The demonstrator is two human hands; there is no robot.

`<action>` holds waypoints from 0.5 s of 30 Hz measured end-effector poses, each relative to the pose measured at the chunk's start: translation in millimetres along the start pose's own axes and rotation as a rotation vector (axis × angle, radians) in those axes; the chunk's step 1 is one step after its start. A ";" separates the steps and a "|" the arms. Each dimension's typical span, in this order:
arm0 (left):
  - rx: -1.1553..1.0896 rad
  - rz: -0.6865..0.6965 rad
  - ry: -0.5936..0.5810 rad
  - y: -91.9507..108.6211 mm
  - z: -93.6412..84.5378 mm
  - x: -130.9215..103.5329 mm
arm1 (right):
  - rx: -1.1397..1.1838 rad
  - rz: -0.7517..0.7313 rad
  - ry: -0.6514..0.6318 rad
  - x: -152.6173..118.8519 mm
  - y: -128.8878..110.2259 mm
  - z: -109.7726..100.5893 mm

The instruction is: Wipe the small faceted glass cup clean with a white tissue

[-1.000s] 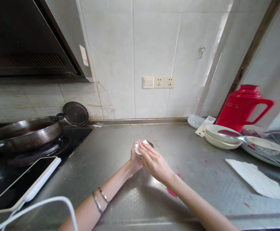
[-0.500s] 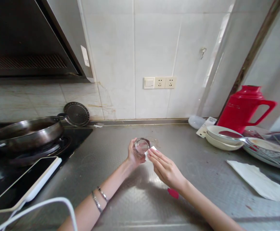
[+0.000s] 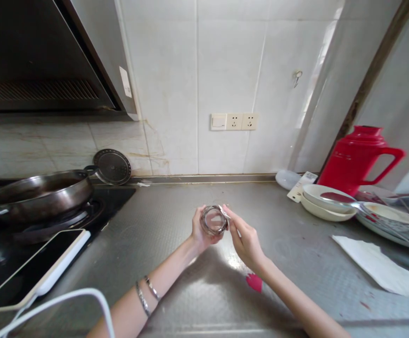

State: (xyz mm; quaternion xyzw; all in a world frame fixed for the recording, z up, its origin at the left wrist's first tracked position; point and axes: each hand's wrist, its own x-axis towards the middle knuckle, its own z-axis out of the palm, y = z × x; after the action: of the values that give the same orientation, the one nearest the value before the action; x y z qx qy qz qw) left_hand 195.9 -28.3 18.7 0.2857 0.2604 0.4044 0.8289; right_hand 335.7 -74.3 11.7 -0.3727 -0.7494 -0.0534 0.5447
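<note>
Over the steel counter, my left hand (image 3: 200, 231) is closed around a small, round clear glass cup (image 3: 214, 221), whose open mouth tilts toward me. A small white tissue (image 3: 224, 212) is pinched in my right hand (image 3: 244, 237) and pressed over the cup's right rim. Part of the tissue is hidden behind the fingers. Beneath my right wrist, a pink-red piece (image 3: 254, 282) lies flat on the counter.
At left, a steel pan (image 3: 46, 190) sits on the black stove beside a phone (image 3: 32, 267) with a white cable. Stacked bowls (image 3: 327, 206), a red thermos jug (image 3: 357, 159) and a white paper sheet (image 3: 376, 265) are at right. A range hood (image 3: 46, 56) hangs upper left.
The cup and my left hand have shifted slightly right and down. My right hand has turned, bringing the tissue from the cup's near right side up onto its upper right rim.
</note>
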 end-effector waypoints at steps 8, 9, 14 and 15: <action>0.139 -0.007 -0.017 -3.6 1.9 -0.4 | -0.085 -0.123 -0.121 17.5 4.4 -0.7; 0.156 0.001 -0.022 -3.8 2.5 -0.6 | -0.098 -0.153 -0.133 19.6 4.0 -1.6; 0.243 0.057 0.027 -10.0 3.3 1.3 | -0.148 -0.396 -0.212 26.6 -2.4 -5.2; 0.254 0.056 0.041 -11.8 3.0 1.9 | -0.152 -0.438 -0.228 26.6 -3.7 -5.5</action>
State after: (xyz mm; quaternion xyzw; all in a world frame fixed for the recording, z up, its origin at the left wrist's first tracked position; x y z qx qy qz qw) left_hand 205.1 -33.5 12.4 0.3872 0.3182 0.3968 0.7690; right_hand 334.3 -66.3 37.8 -0.2451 -0.8627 -0.1837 0.4024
